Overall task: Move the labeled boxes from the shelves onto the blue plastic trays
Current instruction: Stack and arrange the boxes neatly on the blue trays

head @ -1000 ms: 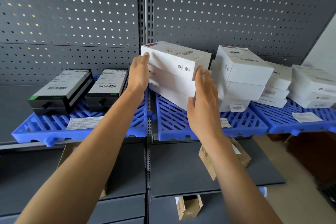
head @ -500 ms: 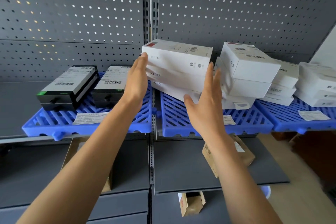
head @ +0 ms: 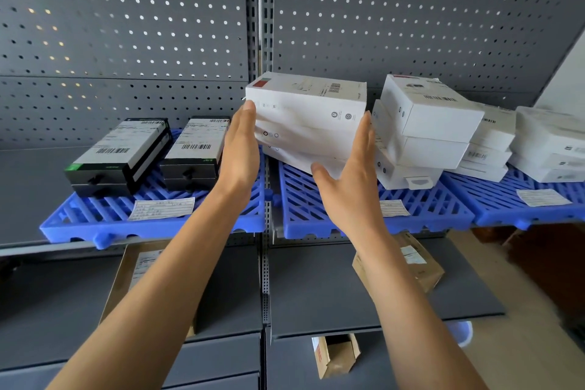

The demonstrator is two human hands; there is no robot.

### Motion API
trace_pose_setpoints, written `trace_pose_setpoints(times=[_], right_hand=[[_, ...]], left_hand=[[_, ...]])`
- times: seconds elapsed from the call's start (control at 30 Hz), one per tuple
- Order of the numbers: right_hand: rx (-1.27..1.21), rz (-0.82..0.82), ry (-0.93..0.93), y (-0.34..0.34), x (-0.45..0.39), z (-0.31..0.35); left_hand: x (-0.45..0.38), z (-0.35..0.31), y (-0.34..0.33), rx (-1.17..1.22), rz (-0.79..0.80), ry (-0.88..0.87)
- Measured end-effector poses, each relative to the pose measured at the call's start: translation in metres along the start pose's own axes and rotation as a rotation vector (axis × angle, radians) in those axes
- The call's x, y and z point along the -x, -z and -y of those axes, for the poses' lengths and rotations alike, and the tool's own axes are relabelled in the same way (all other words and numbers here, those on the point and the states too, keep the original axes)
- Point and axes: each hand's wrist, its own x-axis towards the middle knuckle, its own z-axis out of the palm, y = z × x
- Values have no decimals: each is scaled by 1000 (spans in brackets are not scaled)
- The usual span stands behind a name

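Grey pegboard shelving, stack of white boxes [head: 305, 123] tilted above middle blue tray [head: 316, 225], left hand [head: 240, 152] and right hand [head: 351, 177] pressing its sides with straight fingers, black boxes [head: 120, 155] on left tray [head: 95, 225]

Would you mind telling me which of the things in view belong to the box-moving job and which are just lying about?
Part of the job:
- white box stack, pressed between left hand and right hand
- middle blue tray beneath it
- other white stacks
- black boxes on the left blue tray

Lying about:
- paper slips
- cardboard boxes on lower shelves
- pegboard
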Motion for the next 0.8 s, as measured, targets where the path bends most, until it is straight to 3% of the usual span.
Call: trace_pose_setpoints(times=[0.3,0.8], right_hand=[[12,78,-69,9,-5,4],[-38,74,-97,10,-5,6]], left_hand=[[9,-2,-3,9,-8,-50],[14,-7,-5,-3,34,-48]])
